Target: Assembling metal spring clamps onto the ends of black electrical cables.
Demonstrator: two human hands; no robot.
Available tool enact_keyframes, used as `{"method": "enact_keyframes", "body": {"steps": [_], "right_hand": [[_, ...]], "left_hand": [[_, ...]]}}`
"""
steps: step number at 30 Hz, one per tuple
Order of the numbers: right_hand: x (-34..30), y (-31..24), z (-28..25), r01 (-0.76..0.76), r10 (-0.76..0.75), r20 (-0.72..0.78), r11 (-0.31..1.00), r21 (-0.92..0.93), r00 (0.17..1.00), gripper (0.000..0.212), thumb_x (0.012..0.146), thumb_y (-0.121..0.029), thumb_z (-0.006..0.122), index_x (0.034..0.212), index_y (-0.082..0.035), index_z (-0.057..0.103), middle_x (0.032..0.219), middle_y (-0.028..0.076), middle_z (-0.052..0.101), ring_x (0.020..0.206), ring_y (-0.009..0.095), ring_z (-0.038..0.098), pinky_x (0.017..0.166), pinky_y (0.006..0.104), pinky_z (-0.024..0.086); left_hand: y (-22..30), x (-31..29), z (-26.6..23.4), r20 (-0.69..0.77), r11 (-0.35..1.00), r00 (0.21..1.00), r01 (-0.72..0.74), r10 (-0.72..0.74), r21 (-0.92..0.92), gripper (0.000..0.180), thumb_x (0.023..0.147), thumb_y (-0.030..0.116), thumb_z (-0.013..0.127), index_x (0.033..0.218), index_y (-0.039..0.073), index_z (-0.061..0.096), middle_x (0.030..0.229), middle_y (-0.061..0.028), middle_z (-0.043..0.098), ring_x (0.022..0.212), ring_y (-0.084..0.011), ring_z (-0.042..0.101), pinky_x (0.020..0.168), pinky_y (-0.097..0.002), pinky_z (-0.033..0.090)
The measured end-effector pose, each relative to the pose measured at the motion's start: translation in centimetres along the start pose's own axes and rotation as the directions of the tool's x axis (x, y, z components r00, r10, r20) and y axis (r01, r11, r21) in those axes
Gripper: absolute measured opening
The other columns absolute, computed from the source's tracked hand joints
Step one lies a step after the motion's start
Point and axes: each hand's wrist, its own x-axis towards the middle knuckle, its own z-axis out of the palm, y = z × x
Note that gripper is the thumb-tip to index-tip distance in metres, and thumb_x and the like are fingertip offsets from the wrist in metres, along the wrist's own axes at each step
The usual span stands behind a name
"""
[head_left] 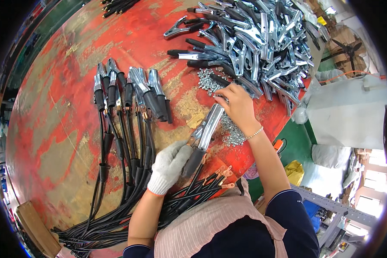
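My left hand (pixel 170 165), in a white knit glove, grips a silver spring clamp (pixel 210 124) with black handle sleeves. The clamp lies slanted, its metal end pointing up and right, and a copper lug shows beside its lower handle. My bare right hand (pixel 238 105) is just past the clamp's upper end, thumb and fingertips drawn together in a pinch. Whatever the pinch holds is too small to make out. Under and beside that hand lie small silver screws or nuts (pixel 234 133). Black cables with copper lugs (pixel 221 174) lie near my apron, below the left hand.
A large heap of silver clamps (pixel 258 43) with black handles covers the far right of the worn red table (pixel 51 112). Left of my hands lie several clamps (pixel 112 86) fitted to black cables (pixel 116 219). A cardboard piece (pixel 38 228) sits at the near left edge.
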Motion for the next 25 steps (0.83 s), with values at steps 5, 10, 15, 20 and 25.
{"method": "enact_keyframes", "body": {"steps": [5, 10, 15, 20, 25], "right_hand": [[-0.1, -1.3, 0.2, -0.004, 0.006, -0.035, 0.998, 0.068, 0.999, 0.009, 0.084, -0.015, 0.068, 0.092, -0.011, 0.065, 0.091, 0.006, 0.063, 0.087, 0.027, 0.061, 0.071, 0.0366, 0.051], [-3.7, -6.7, -2.3, -0.546, 0.317, 0.467, 0.244, 0.801, 0.826, 0.014, 0.085, 0.000, 0.067, 0.097, 0.000, 0.060, 0.098, 0.007, 0.068, 0.086, 0.013, 0.067, 0.078, 0.0266, 0.054], [-7.3, -7.4, -2.4, -0.493, 0.250, 0.441, 0.213, 0.843, 0.862, 0.031, 0.088, -0.010, 0.069, 0.113, 0.006, 0.059, 0.102, 0.013, 0.068, 0.094, 0.021, 0.067, 0.084, 0.0353, 0.055], [-9.3, -7.4, -1.9, -0.565, 0.311, 0.526, 0.045, 0.824, 0.792, 0.025, 0.083, -0.002, 0.069, 0.107, 0.004, 0.064, 0.108, 0.013, 0.067, 0.096, 0.019, 0.066, 0.084, 0.0323, 0.054], [-9.7, -7.2, -1.9, -0.484, 0.256, 0.456, 0.056, 0.874, 0.852, 0.050, 0.084, -0.006, 0.074, 0.126, 0.002, 0.049, 0.105, 0.014, 0.068, 0.093, 0.017, 0.066, 0.083, 0.0312, 0.054]], "left_hand": [[1.4, -0.7, 0.0, 0.045, 1.000, 0.999, 0.005, -0.006, 0.016, 0.032, 0.097, 0.024, 0.056, 0.114, -0.003, 0.062, 0.080, -0.0044, 0.066, 0.067, -0.0078, 0.057, 0.060, -0.0237, 0.046], [1.2, -1.0, 0.2, 0.122, 1.000, 0.992, -0.027, 0.025, 0.012, 0.030, 0.097, 0.021, 0.055, 0.115, -0.002, 0.062, 0.077, -0.0036, 0.066, 0.062, -0.0082, 0.058, 0.058, -0.0246, 0.048], [1.8, -1.7, 0.4, 0.177, 0.992, 0.981, -0.091, 0.075, 0.089, 0.030, 0.097, 0.021, 0.054, 0.115, -0.001, 0.062, 0.076, -0.0058, 0.067, 0.066, -0.0097, 0.061, 0.062, -0.0269, 0.050], [2.5, -2.2, 0.4, 0.230, 0.983, 0.970, -0.118, 0.083, 0.141, 0.033, 0.096, 0.022, 0.057, 0.117, -0.003, 0.061, 0.082, -0.0060, 0.069, 0.071, -0.0100, 0.061, 0.065, -0.0261, 0.051], [2.6, -2.4, 0.4, 0.298, 0.981, 0.954, -0.090, 0.035, 0.171, 0.035, 0.096, 0.024, 0.057, 0.121, 0.000, 0.061, 0.084, -0.0069, 0.070, 0.069, -0.0101, 0.062, 0.064, -0.0250, 0.052]]}}
